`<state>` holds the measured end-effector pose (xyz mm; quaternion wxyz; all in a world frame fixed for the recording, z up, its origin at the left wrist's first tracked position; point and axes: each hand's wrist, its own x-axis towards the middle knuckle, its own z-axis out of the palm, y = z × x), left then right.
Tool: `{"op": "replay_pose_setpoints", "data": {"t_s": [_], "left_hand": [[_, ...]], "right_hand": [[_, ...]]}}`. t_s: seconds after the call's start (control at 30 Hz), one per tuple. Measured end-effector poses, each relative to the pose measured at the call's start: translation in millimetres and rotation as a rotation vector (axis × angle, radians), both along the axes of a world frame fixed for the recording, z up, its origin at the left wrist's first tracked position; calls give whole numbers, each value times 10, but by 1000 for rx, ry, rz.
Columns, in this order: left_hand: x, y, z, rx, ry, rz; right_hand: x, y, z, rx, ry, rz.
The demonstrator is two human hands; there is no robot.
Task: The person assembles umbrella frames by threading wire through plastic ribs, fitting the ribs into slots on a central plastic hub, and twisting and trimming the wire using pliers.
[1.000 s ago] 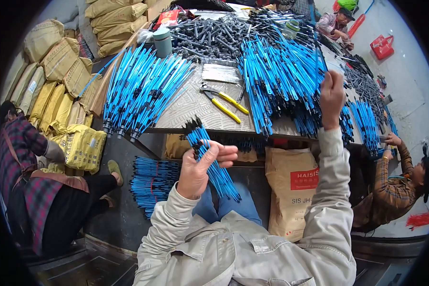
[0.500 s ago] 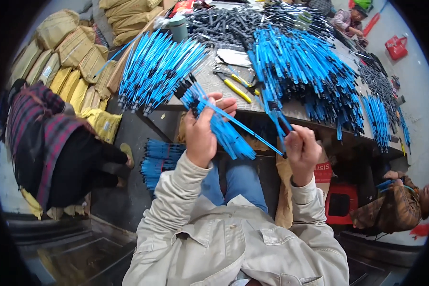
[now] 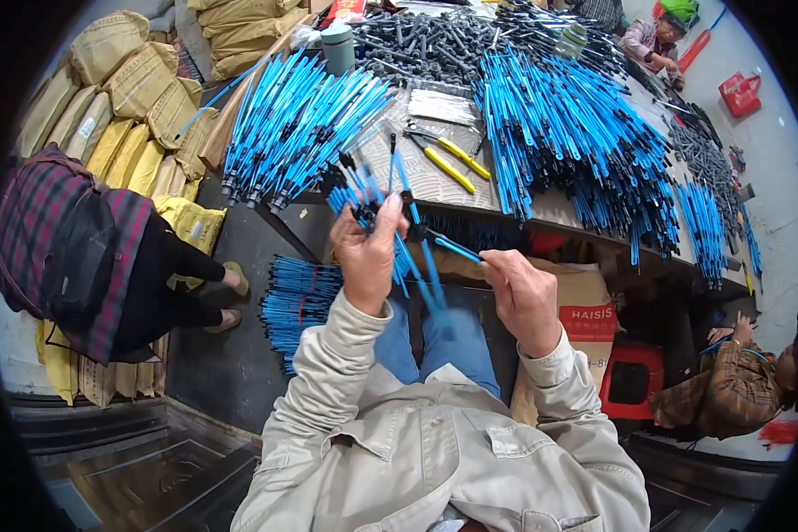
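Note:
My left hand [image 3: 366,257] is closed around a bundle of thin blue plastic rods [image 3: 340,202] with black ends, held in front of the table's near edge. Its lower ends are smeared by motion over my lap. Between thumb and fingers, my right hand [image 3: 525,300] pinches one end of a single blue rod [image 3: 457,249]. That rod's other end points at the bundle, close to a black end piece; whether they touch I cannot tell. Loose piles of similar rods lie on the table, one at the left [image 3: 297,133] and a bigger one at the right [image 3: 567,133].
Yellow-handled pliers [image 3: 450,168] lie mid-table below a white stack of strips [image 3: 441,105]. Black parts [image 3: 417,49] are heaped behind, near a grey-green cup [image 3: 338,49]. Bundled rods [image 3: 297,297] sit below the table. A red stool [image 3: 631,381] stands right; a person [image 3: 84,253] stands left.
My right hand has moved left and slightly down, away from the right pile, with a rod pinched in it. The left hand's fingers have closed in around the bundle. The person at left has shifted.

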<state>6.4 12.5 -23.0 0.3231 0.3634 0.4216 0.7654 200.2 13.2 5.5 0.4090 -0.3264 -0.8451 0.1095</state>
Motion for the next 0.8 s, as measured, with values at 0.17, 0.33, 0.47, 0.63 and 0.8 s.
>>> {"op": "replay_pose_setpoints", "data": {"t_s": [0.17, 0.33, 0.47, 0.63, 0.8], "left_hand": [[-344, -136, 123, -35, -365, -381], [-342, -363, 429, -58, -565, -515], [-332, -387, 363, 98, -553, -662], [-384, -327, 119, -14, -429, -660], [-349, -302, 14, -22, -422, -703]], "right_hand": [[37, 448, 108, -115, -86, 193], [-160, 1632, 323, -158, -65, 18], [-332, 2691, 291, 76, -526, -456], [-481, 2969, 178, 51, -875, -590], [-464, 2963, 175, 18, -791, -674]]}}
